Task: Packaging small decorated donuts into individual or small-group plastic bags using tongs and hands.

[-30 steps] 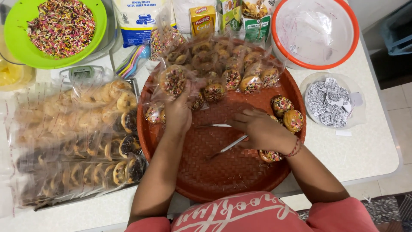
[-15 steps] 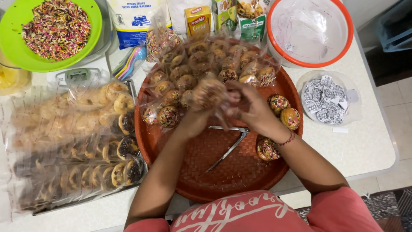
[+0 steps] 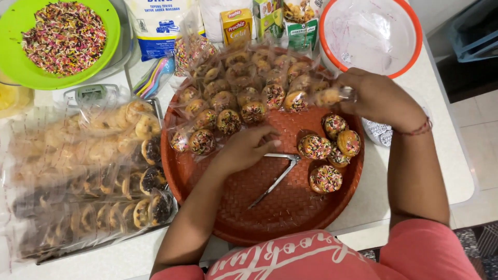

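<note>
The right hand (image 3: 381, 98) pinched a clear-wrapped sprinkle cookie (image 3: 329, 96) at the round tray's (image 3: 290, 212) far right edge. The left hand (image 3: 244, 148) rested loose, holding nothing, beside metal tongs (image 3: 275, 176). The cookie looked light, crumbly and slippery in its film, best gripped by the wrapper's twisted end. Five unwrapped cookies (image 3: 326, 150) lay loose; one pair of tongs.

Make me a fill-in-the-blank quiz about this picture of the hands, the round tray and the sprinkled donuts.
1. The metal tongs lie on the round ____ tray.
2. The right hand holds a donut wrapped in clear ____.
3. The bowl of sprinkles is coloured ____.
4. The left hand rests ____ the tray, beside the tongs.

Missing words: red; plastic; green; on
</note>
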